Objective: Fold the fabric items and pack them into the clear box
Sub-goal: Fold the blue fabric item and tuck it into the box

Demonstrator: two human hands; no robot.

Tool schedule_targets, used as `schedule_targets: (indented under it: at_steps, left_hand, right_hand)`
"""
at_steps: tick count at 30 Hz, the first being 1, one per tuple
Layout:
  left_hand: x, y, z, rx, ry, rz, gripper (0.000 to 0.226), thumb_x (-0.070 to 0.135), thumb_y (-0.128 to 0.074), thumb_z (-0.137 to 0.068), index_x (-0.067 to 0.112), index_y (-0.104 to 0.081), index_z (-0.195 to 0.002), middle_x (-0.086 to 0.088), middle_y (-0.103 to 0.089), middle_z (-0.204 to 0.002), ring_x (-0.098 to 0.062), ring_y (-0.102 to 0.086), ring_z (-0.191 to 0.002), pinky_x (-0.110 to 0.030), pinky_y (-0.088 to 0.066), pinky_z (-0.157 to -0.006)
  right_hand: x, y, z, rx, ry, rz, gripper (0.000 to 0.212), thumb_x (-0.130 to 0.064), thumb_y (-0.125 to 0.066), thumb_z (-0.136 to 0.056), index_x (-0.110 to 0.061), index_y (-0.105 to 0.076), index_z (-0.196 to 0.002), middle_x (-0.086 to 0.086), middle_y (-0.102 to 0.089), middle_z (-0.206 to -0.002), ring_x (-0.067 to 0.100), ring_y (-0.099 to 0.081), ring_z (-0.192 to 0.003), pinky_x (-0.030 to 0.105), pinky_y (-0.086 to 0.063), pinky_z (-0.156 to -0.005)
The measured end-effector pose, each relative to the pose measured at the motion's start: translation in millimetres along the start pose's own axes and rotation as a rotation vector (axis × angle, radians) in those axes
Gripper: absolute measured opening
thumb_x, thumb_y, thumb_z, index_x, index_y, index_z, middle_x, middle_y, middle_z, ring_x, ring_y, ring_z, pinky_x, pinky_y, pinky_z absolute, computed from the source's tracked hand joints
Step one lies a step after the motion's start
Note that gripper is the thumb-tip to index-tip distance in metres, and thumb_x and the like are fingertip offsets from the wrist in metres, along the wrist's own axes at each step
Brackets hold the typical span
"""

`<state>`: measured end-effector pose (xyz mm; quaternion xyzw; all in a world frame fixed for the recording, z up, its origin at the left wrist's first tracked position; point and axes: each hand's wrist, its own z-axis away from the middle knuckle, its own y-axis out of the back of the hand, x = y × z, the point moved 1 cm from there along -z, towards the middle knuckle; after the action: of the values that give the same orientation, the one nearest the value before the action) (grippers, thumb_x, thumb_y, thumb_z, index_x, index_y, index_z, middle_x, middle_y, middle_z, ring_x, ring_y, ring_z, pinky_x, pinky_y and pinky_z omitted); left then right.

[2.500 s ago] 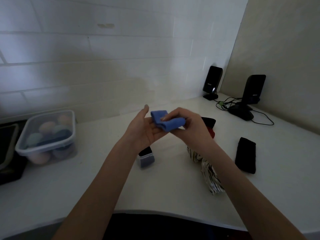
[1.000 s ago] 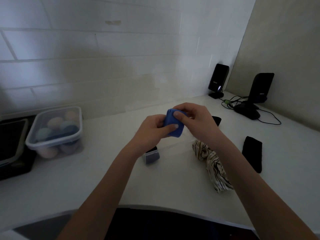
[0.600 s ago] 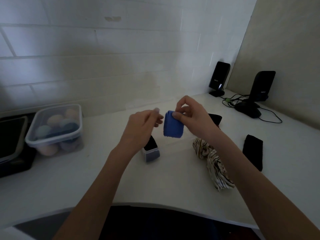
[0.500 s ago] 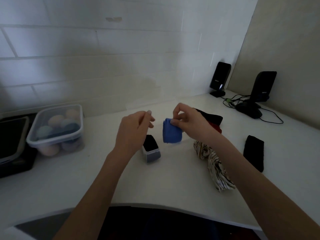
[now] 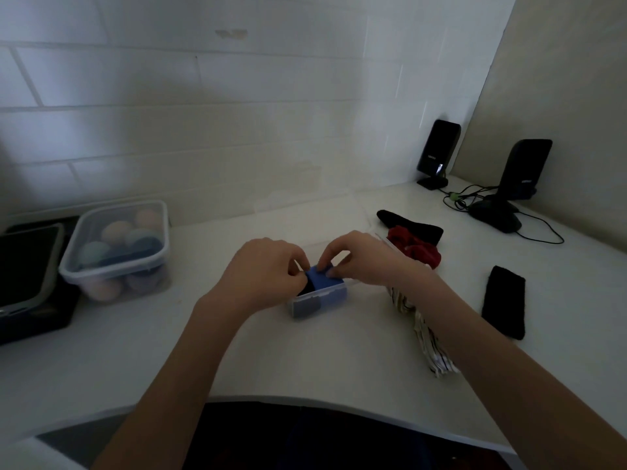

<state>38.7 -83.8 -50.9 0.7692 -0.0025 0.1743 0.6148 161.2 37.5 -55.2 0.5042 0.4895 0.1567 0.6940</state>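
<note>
A small folded blue fabric piece [image 5: 324, 281] is being pressed into the small clear plastic box [image 5: 319, 300] that stands near the middle of the white tabletop [image 5: 305, 357]. The grip of the right hand [image 5: 359, 257] is curled, its fingertips pinching the top edge of the blue fabric; the grip of the left hand [image 5: 268, 271] is curled at the left side of the box, and appears to pinch the same fabric, though its fingertips are partly hidden. A dark folded item [image 5: 307, 290] is already seated in the box just beside the blue one.

The step is best done by pushing the roll straight down with both thumbs while the box is steadied, so the fold is not allowed to spring open.

Yet to be folded are a striped cream cloth [image 5: 424, 330] under the right forearm, a red fabric [image 5: 414, 249] and a black fabric strip [image 5: 410, 225] behind it, and a flat black fabric rectangle [image 5: 504, 301] well to the right.
</note>
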Motion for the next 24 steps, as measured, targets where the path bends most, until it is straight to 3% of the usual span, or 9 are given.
schedule_targets:
  at_steps: [4, 6, 8, 12, 14, 19, 24]
  left_hand:
    - [-0.7, 8.8, -6.6, -0.241, 0.018, 0.011, 0.038, 0.018, -0.059, -0.078, 0.03, -0.063, -0.114, 0.012, -0.073, -0.101, -0.009, -0.064, -0.095, -0.028, -0.051, -0.085]
    - [-0.2, 9.8, -12.3, -0.302, 0.0, -0.001, 0.039, 0.014, -0.063, -0.079, 0.029, -0.062, -0.115, 0.012, -0.074, -0.099, -0.007, -0.062, -0.091, -0.03, -0.052, -0.086]
    - [2.6, 8.9, -16.7, -0.31, -0.019, -0.059, 0.043, 0.009, -0.064, -0.078, 0.029, -0.062, -0.116, 0.011, -0.073, -0.1, -0.007, -0.058, -0.086, -0.027, -0.05, -0.078]
    - [11.7, 4.4, -21.4, -0.227, -0.041, -0.29, 0.038, 0.011, -0.062, -0.081, 0.027, -0.058, -0.116, 0.006, -0.065, -0.113, -0.016, -0.059, -0.104, -0.026, -0.037, -0.076]
    - [13.4, 2.3, -22.5, -0.19, -0.018, -0.391, 0.033, 0.014, -0.063, -0.082, 0.024, -0.058, -0.113, 0.002, -0.063, -0.113, -0.02, -0.058, -0.106, -0.028, -0.033, -0.076]
    - [13.6, -4.7, -23.5, -0.208, 0.026, -0.423, 0.031, 0.008, -0.062, -0.082, 0.016, -0.062, -0.112, -0.006, -0.064, -0.11, -0.025, -0.062, -0.102, -0.029, -0.04, -0.071]
    - [11.2, -4.3, -24.6, -0.248, -0.014, -0.371, 0.034, 0.008, -0.063, -0.081, 0.016, -0.064, -0.114, -0.009, -0.066, -0.111, -0.026, -0.062, -0.103, -0.032, -0.048, -0.083]
  right_hand:
    - [-2.2, 2.5, 0.7, -0.094, -0.008, 0.038, 0.019, -0.013, -0.071, -0.081, -0.016, -0.073, -0.099, -0.002, -0.071, -0.104, -0.01, -0.056, -0.069, -0.005, -0.038, -0.062]
    - [-3.0, 4.2, 1.5, -0.137, -0.025, 0.052, 0.021, -0.014, -0.071, -0.081, -0.018, -0.072, -0.101, -0.001, -0.071, -0.107, 0.001, -0.064, -0.085, 0.007, -0.046, -0.077]
    - [-5.3, 5.0, 3.3, -0.186, -0.043, 0.079, 0.024, -0.013, -0.069, -0.082, -0.021, -0.07, -0.105, 0.001, -0.069, -0.114, 0.01, -0.064, -0.098, 0.023, -0.049, -0.089]
    - [-10.8, 4.7, 6.8, -0.173, -0.009, 0.195, 0.033, -0.016, -0.068, -0.083, -0.022, -0.066, -0.115, 0.003, -0.065, -0.121, 0.008, -0.055, -0.089, 0.021, -0.042, -0.079]
    - [-12.7, 4.3, 6.6, -0.141, 0.001, 0.273, 0.038, -0.021, -0.07, -0.082, -0.022, -0.064, -0.12, 0.002, -0.061, -0.123, 0.01, -0.055, -0.094, 0.02, -0.038, -0.077]
    - [-13.9, 3.4, 2.8, -0.167, -0.007, 0.283, 0.037, -0.022, -0.07, -0.082, -0.018, -0.066, -0.118, 0.001, -0.068, -0.118, 0.016, -0.062, -0.103, 0.019, -0.04, -0.078]
    - [-13.6, 4.8, 6.7, -0.177, -0.021, 0.247, 0.036, -0.025, -0.07, -0.082, -0.023, -0.066, -0.118, -0.004, -0.071, -0.113, 0.009, -0.063, -0.095, 0.011, -0.036, -0.072]
